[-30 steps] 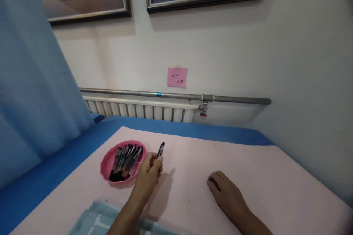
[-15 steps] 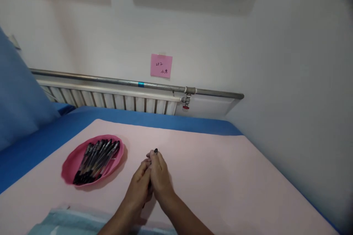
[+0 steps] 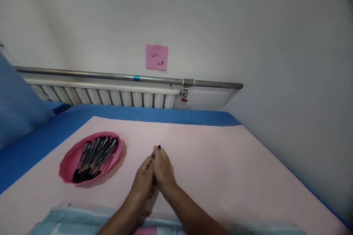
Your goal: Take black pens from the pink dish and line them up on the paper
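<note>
Frame centre: left hand (image 3: 143, 179) and right hand (image 3: 163, 169) were pressed together, fingers closed round one black pen (image 3: 159, 147), only its end showing. Judged step: two-handed work on that pen, calling for a firm pinch. Pink tray (image 3: 68, 161) of pens (image 3: 95, 154) lay centre-left.

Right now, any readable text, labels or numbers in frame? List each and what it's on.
"252": handwritten, top line of the pink sticky note.
Second handwritten line on that note: too blurred to read.
pens in the pink tray: any print is too small to read.
pen clasped between left hand and right hand: mostly hidden, no text shows.
</note>
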Demonstrator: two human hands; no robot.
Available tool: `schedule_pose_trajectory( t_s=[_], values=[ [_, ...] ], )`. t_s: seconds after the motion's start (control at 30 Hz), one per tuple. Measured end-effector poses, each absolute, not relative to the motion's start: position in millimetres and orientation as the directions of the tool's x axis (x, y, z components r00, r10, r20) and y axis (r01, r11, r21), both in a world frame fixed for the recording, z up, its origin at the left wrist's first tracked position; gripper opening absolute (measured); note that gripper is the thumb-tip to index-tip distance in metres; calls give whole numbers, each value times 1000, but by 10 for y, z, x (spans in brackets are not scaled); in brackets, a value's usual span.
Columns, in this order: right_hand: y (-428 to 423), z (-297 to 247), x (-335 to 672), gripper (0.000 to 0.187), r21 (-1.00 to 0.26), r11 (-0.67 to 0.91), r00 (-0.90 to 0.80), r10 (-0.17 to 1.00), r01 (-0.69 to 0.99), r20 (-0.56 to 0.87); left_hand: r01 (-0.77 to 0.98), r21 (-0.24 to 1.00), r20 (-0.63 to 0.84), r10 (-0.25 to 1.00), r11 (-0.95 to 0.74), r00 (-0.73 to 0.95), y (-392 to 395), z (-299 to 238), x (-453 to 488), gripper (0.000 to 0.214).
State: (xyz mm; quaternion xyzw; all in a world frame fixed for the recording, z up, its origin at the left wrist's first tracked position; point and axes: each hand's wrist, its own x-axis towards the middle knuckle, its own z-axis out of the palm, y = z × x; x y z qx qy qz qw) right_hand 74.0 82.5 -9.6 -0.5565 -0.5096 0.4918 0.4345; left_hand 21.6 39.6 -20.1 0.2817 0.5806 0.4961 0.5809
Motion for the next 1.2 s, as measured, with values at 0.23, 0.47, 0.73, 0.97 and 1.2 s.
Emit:
schedule_pose_trajectory(
  t_s=[0.23, 0.47, 0.73, 0.97, 1.2],
  values=[
    [1119, -164, 1132, 36, -869, 89, -6, 995, 488, 99, -163, 900, -421, 905, 406, -70, 338, -166, 104, 37],
    [1024, -227, 1361, 20, -182, 389, -372, 920, 903, 122, -269, 886, -410, 909, 379, -70, 367, -176, -4, 34],
    [1020, -70, 1336, 21, -574, 382, -320, 924, 724, 210, -294, 894, -372, 926, 338, -68, 363, -216, -12, 30],
    [910, -97, 1101, 22, -992, -40, -233, 970, 117, -66, -176, 949, -286, 948, 260, -142, 367, -222, 44, 32],
    [871, -83, 1058, 20, -991, -111, -183, 978, -69, -97, 56, 997, -48, 977, 61, -207, 336, -291, 83, 29]
  ],
)
